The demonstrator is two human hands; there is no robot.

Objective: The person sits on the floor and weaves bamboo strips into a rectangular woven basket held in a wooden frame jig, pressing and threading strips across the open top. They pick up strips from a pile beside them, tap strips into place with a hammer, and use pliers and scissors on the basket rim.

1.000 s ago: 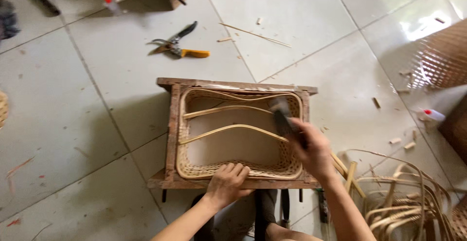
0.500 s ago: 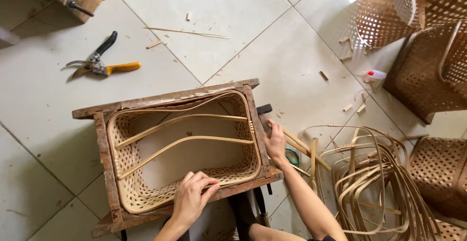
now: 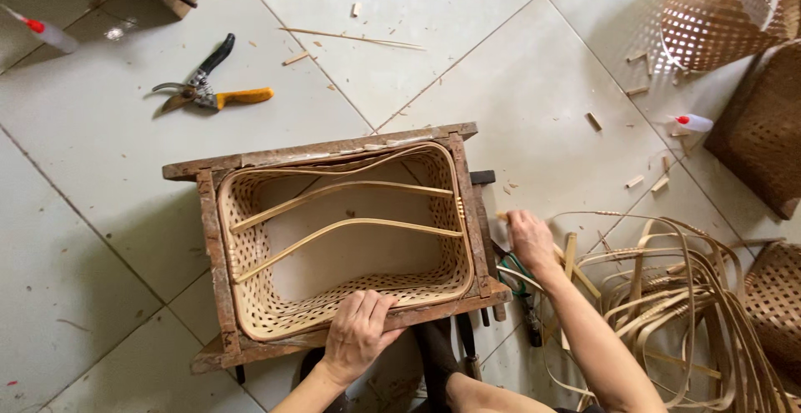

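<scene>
Head view, looking straight down at a tiled floor (image 3: 434,54): a half-woven bamboo basket (image 3: 346,242) sits snug inside a rough wooden frame mould (image 3: 317,153), two bent bamboo strips arching across its open middle. The left hand (image 3: 357,334) rests on the near edge of the frame, fingers (image 3: 380,306) curled loosely over the basket's rim and touching the weave, not clamped on any loose thing. The right hand (image 3: 530,242) lies just outside the frame's right side, palm down, fingers drawn narrow among thin bamboo splints on the floor (whether it actually grips one cannot be told). The basket stays between the two hands, touching the left and just beside the right.

Near the right forearm sprawls a tangled pile of bamboo strips (image 3: 676,296). Pruning shears (image 3: 209,88) with one orange handle lie well apart beyond the frame's far side. Finished woven baskets (image 3: 717,12) stand at the upper right, a small white bottle with a red cap (image 3: 692,123) beside them.
</scene>
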